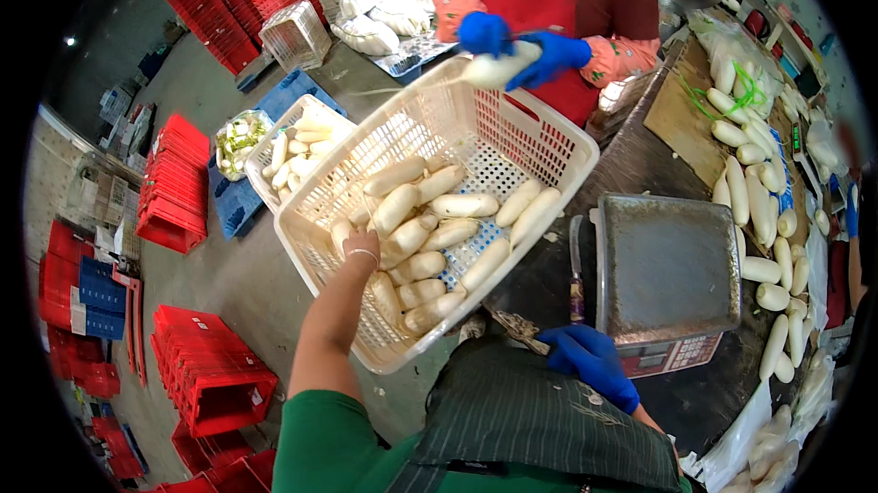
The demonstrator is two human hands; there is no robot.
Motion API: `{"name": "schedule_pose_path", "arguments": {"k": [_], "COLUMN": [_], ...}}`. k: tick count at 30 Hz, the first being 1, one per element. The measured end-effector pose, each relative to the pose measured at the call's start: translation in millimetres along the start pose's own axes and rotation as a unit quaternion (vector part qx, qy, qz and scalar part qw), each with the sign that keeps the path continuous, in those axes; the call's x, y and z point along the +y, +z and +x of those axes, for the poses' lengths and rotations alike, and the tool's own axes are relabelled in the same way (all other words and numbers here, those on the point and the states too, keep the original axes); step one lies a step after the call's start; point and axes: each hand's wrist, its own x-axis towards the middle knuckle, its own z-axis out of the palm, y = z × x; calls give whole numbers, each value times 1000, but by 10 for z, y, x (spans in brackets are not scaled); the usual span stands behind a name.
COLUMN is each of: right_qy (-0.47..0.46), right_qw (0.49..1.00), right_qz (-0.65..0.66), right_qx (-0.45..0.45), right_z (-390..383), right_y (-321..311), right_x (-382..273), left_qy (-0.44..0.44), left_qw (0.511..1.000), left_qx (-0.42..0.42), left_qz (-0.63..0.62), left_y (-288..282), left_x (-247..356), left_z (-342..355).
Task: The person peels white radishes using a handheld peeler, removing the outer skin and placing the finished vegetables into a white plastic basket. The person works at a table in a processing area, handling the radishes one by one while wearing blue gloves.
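Note:
A large cream plastic crate [402, 118] stands tilted across the middle, with several white radishes [465, 206] lying in it. My bare left hand [360, 244] reaches in over the near left side, its fingers curled round a radish at the left of the pile. My right hand [590, 365], in a blue glove, rests by the table edge in front of my apron. Its fingers are loosely bent and partly apart, with nothing visible in them. Close to it lie a knife [576, 264] with a dark handle and a scale with a metal pan [670, 260].
Across the crate, a co-worker in blue gloves [558, 56] holds a white radish [501, 68]. More radishes [757, 205] are spread along the table's right side. A smaller crate of radishes [325, 113] sits behind on the left. Red crate stacks [206, 365] stand on the floor.

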Motion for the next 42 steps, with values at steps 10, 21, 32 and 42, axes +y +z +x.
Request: {"name": "schedule_pose_path", "arguments": {"k": [10, 21, 32, 42], "right_qy": [-4, 1, -352, -354], "right_qw": [998, 1000, 932, 934], "right_qz": [-62, 4, -79, -29], "right_qx": [-5, -30, 21, 35], "right_z": [117, 150, -15, -68], "right_y": [54, -1, -149, -130], "right_x": [68, -185, -380, -179], "left_qy": [-247, 167, 368, 316], "left_qw": [836, 253, 339, 479], "left_qx": [16, -273, -420, -41], "left_qz": [-489, -913, -757, -818], "left_y": [-77, -1218, -1060, -1394], "left_x": [-144, 488, 1514, 1265], "left_z": [124, -1599, -2200, -2256]}}
